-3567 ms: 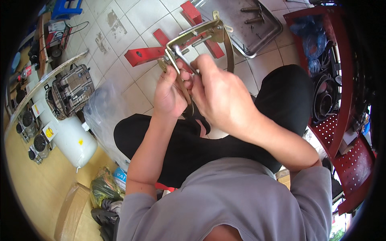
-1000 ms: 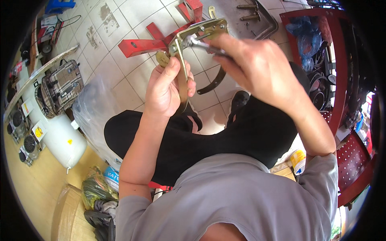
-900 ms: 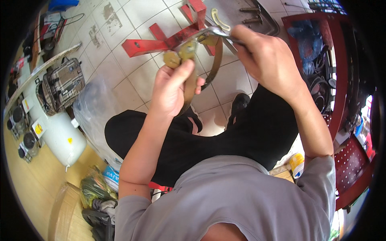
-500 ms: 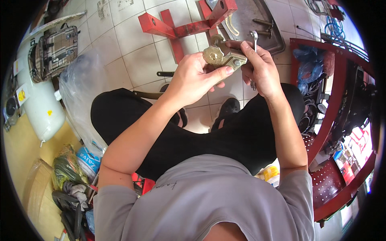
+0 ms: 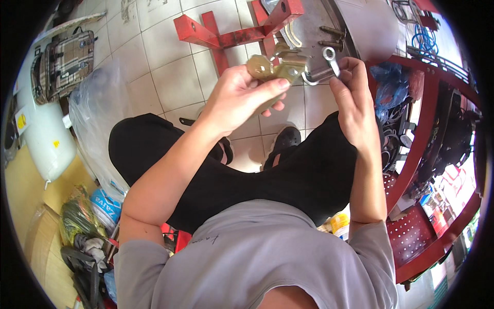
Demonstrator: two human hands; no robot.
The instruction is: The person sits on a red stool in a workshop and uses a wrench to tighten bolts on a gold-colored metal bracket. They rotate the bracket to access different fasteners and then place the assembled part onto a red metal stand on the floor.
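Note:
My left hand (image 5: 239, 98) is closed round a yellowish metal bracket assembly (image 5: 290, 67) with a rounded, scalloped lobe on its left side. The thumb presses on top and the fingertips curl underneath. To its right, my right hand (image 5: 354, 98) grips a silver ring wrench (image 5: 329, 54), ring end up, between thumb and fingers. A thin curved metal piece (image 5: 315, 80) shows between the wrench and the bracket; I cannot tell which of them it belongs to. The wrench's lower part is hidden by my right hand.
A red metal stand (image 5: 242, 37) is on the tiled floor ahead. Beside it lies a dark tray (image 5: 355, 67) with bolts (image 5: 332, 37). A red rack (image 5: 411, 175) with tools is at right. Left are a plaid bag (image 5: 64, 64), plastic sheeting (image 5: 98, 113) and a white tank (image 5: 43, 136).
My right hand has moved right, off the bracket assembly, and the wrench's ring has turned into view. My left hand has shifted slightly left and tilted the bracket.

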